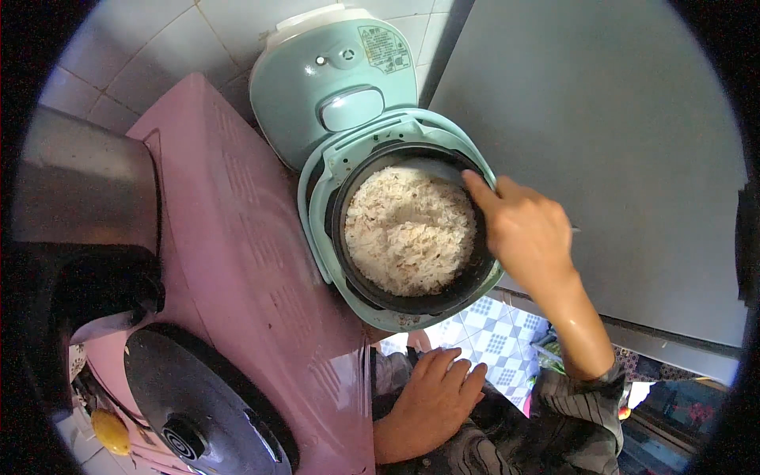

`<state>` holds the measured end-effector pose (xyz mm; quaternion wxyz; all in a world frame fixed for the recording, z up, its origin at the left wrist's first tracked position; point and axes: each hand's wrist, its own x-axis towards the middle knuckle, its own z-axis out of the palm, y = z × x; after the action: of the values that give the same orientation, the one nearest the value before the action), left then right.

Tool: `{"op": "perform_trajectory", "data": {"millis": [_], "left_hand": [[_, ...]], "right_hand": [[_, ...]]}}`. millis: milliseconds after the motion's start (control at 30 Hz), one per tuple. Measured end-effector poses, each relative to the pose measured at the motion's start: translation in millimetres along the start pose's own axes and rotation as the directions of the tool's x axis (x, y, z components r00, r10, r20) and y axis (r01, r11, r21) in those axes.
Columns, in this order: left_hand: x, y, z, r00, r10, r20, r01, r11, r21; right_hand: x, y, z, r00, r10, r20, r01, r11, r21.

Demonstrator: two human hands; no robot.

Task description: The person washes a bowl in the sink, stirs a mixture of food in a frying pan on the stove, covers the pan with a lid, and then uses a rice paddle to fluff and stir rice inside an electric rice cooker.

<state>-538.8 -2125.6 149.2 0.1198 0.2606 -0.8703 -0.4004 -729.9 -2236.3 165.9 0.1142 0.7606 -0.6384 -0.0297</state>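
A mint-green rice cooker (409, 323) stands before me with its lid (285, 95) raised. Its dark inner pot (409, 306) holds cooked rice (409, 237), uneven and mounded toward the near side. My right hand (528, 228) is at the pot's right rim, fingers curled and one finger reaching over the edge. A blurred grey patch lies by that fingertip; whether the hand grips a utensil or the rim cannot be made out. Below the cooker, my left hand (436, 398) hangs in front of my clothing, fingers a little apart, with nothing visible in it.
A pink-covered appliance (237, 237) stands left of the cooker. On that side are a metal vessel (89, 184), a black lid with a knob (196, 392) and a yellow fruit (111, 431). A large grey panel (611, 148) rises at right. Tiled floor (493, 338) shows below.
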Motion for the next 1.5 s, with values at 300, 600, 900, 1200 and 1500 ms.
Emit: {"op": "perform_trajectory", "data": {"millis": [300, 600, 900, 1200, 1500], "left_hand": [[-2, -2, 3, 0.998, -0.035, -0.043, 0.035, 0.999, -0.008], [-3, -1, 2, 1.000, -0.010, -0.015, 0.011, 1.000, 0.016], [-5, -5, 5, 0.999, 0.005, -0.040, -0.006, 1.000, -0.003], [-2, -5, 5, 0.998, -0.021, -0.067, 0.019, 0.999, -0.031], [11, -4, -11, 0.946, -0.137, -0.292, 0.079, 0.976, -0.201]], "right_hand": [[-4, -9, -14, 0.998, 0.058, 0.009, -0.058, 0.998, 0.035], [0, -16, -15, 0.988, 0.064, 0.140, -0.075, 0.994, 0.074], [18, -1, -14, 0.970, 0.084, 0.229, -0.143, 0.956, 0.256], [21, 16, 2, 0.924, 0.126, 0.360, -0.310, 0.797, 0.518], [17, 28, 0, 0.857, 0.063, 0.511, -0.433, 0.625, 0.650]]}}
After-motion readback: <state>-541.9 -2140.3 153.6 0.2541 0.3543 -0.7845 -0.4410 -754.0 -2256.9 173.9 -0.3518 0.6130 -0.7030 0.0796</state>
